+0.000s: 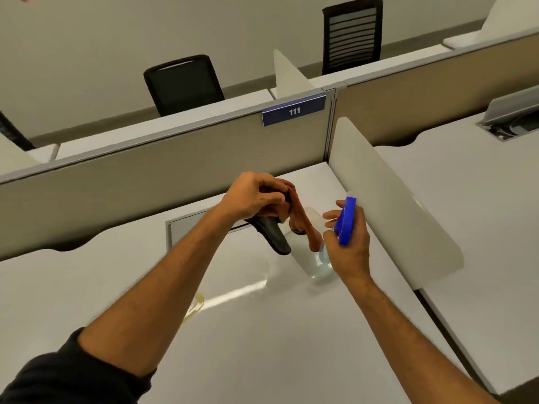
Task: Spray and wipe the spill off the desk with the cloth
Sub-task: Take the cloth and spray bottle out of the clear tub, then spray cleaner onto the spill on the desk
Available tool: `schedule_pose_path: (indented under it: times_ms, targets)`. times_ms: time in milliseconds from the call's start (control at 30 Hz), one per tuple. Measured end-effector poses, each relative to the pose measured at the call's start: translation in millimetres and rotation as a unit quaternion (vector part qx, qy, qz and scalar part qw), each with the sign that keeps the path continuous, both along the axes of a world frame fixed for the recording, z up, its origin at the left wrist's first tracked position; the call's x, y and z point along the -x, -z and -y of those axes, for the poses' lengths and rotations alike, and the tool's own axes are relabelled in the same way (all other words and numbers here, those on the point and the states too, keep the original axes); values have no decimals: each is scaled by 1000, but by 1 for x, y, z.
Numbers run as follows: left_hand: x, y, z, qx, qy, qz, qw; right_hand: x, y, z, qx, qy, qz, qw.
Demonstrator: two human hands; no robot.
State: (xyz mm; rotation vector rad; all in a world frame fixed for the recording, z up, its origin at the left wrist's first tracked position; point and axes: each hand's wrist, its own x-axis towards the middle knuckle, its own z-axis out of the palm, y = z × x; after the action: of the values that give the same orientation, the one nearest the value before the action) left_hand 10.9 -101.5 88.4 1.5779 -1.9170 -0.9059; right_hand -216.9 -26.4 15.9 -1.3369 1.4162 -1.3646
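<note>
A yellowish spill (194, 308) lies on the white desk (262, 351), partly hidden behind my left forearm. My left hand (256, 196) is raised above the desk, shut on an orange-brown cloth (303, 223) that hangs down from it; a black object (274, 237) also hangs from this hand. Just to its right, my right hand (351, 246) grips a spray bottle (345, 223) with a blue trigger head and a clear body, tilted over the desk. The bottle and the cloth are close together, beyond the spill.
A white side divider (393, 214) stands right of the bottle, with another desk (481, 214) past it. A beige partition (175, 170) labelled 111 closes the back. A grey cable flap (186, 225) sits in the desk. Two black chairs (183, 83) stand behind.
</note>
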Motion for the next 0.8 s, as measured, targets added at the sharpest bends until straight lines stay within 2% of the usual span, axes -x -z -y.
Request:
schedule_pose_path:
  times_ms: [133, 300, 433, 500, 600, 667, 800]
  targets:
    - [-12, -30, -32, 57, -9, 48, 997, -15, -25, -24, 38, -5, -15, 999]
    - [-41, -68, -72, 65, 23, 91, 993, -47, -34, -55, 30, -46, -41, 998]
    - [-71, -91, -105, 33, 50, 87, 994, -89, -27, -79, -44, -94, -33, 994]
    - [-89, -100, -124, 3, 69, 75, 995, -112, -20, -91, -88, -87, -23, 992]
    - [-118, -108, -153, -46, 88, 60, 993, -142, -11, -104, -143, -62, -58, 986]
    - [-138, -109, -170, -66, 94, 90, 989, -157, -10, -108, -150, -51, -60, 986]
    - [-185, -102, -198, -78, 78, 202, 973, -176, -23, -117, -127, -67, -49, 988]
